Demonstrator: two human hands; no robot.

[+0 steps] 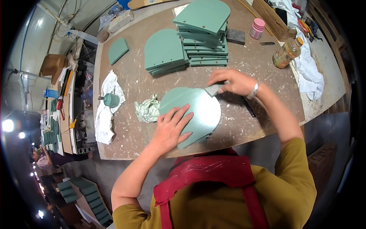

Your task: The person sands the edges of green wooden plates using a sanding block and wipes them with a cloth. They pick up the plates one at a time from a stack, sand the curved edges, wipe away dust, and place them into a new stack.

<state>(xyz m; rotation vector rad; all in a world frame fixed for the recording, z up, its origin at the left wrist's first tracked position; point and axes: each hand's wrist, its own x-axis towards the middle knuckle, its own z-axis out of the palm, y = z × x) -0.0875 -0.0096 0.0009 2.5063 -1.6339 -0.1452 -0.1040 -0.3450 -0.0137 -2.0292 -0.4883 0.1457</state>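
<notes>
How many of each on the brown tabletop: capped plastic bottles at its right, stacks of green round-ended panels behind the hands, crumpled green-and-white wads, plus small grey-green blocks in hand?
Pink plastic bottle and clear orange-capped plastic bottle: 2
Short stack and tall stack of green round-ended panels: 2
Crumpled green-and-white wad: 1
Small grey-green block in the right hand: 1
Total: 6

The green board [206,108] is shining smooth and glossy, while the stacked boards [204,17] are looking more matt and the block [212,91] dull. The brown surface [267,103] is showing rough scuffs, the bottle [284,56] and jar [257,29] are looking like smooth plastic, and the bracelet [255,89] is gleaming like metal
</notes>
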